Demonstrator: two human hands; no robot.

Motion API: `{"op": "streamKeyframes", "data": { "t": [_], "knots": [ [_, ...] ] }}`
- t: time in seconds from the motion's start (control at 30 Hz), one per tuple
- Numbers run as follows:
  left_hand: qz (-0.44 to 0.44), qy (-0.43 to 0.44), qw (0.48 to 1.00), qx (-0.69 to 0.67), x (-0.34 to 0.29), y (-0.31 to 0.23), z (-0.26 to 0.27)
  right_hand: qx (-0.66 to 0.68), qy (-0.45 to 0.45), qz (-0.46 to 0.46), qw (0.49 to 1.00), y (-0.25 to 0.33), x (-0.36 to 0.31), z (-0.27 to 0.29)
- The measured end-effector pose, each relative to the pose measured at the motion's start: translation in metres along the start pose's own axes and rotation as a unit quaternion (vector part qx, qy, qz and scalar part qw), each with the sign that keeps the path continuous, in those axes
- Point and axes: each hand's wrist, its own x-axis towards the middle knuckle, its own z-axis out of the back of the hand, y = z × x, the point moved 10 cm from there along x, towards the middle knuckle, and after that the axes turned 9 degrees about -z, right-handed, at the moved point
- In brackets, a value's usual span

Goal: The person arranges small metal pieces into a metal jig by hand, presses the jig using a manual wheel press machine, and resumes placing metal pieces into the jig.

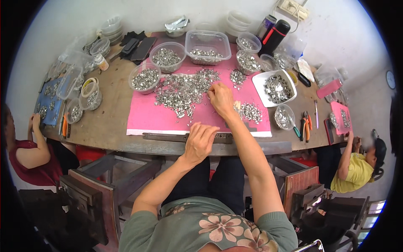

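Observation:
A large heap of small shiny metal pieces (178,94) lies on a pink mat (140,113) in front of me. My right hand (221,100) reaches to the heap's right edge with its fingers curled down and closed; whatever is between the fingertips is hidden. At the table's front edge lies a long dark metal bar (163,137). Over it sits my left hand (200,142), its fingers bent and pressed together, pointing right; what they grip, if anything, cannot be made out. A smaller heap of metal pieces (251,112) rests right of my right forearm.
Behind the heap stand a clear rectangular tub (208,37) and a round tub (168,57) of pieces. A white tray (260,90), pliers (307,126) and a black flask (276,35) are at right. Co-workers sit at left (31,157) and right (352,168).

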Motion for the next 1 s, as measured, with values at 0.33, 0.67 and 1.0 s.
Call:
{"op": "streamKeyframes", "data": {
  "t": [0.33,0.67,1.0],
  "knots": [
    [0.008,-0.004,1.0,0.013,0.002,0.003,0.0,-0.011,-0.054,0.048,0.997,0.004,-0.003,0.006],
    [0.002,0.088,0.995,0.054,0.004,-0.004,-0.014,0.139,0.098,0.022,0.985,0.006,-0.106,0.087],
    [0.059,0.087,0.994,0.029,0.007,-0.003,-0.008,0.041,0.068,0.13,0.988,0.027,-0.141,0.086]
  ]
}}
